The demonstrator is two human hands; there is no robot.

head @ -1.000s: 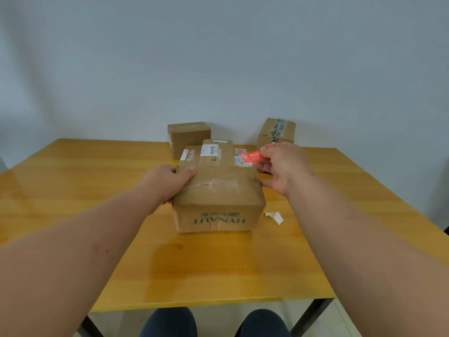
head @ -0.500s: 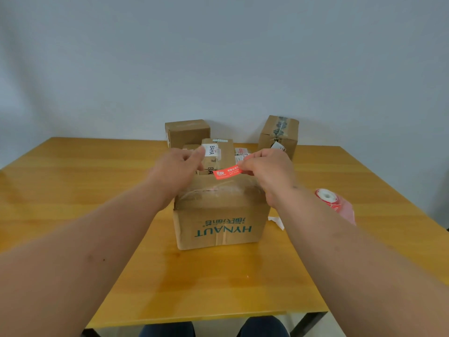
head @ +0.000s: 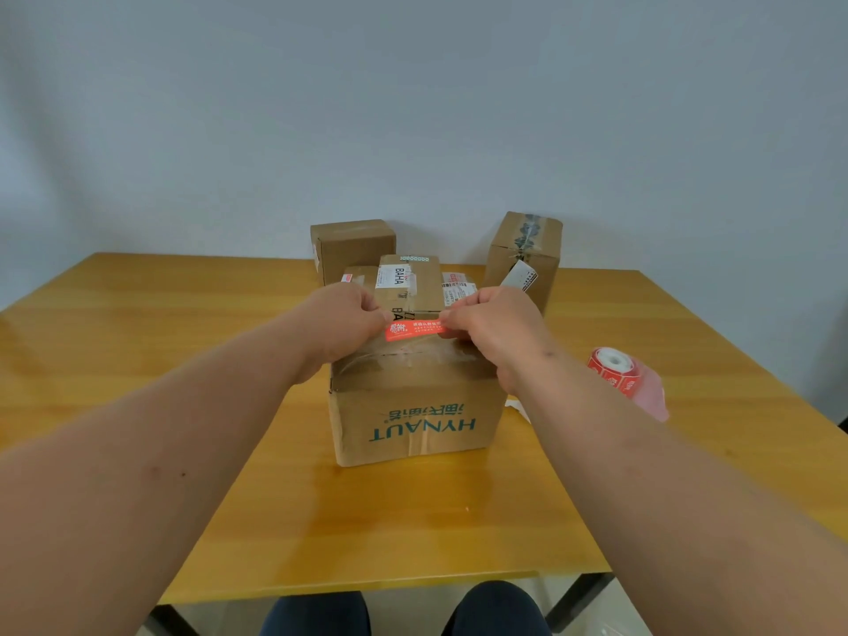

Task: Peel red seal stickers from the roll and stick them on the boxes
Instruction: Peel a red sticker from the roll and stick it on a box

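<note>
Head view: four boxes (head: 415, 406), one roll (head: 617, 371) — both hands' fingers (head: 452, 319) pinching one red sticker (head: 413, 330).

Single head-worn wide-angle view, forward and down over the table (head: 137, 342), close above both forearms.

Sticker (head: 415, 330): red, white print. Front box (head: 415, 415): brown cardboard, teal lettering, clear glossy tape across top. Roll (head: 615, 370): red stickers, white core. Rear right box (head: 525, 254): brown, dark patterned tape. Surface (head: 183, 314): glossy yellow-orange wood grain. Wall: pale grey-blue.
</note>
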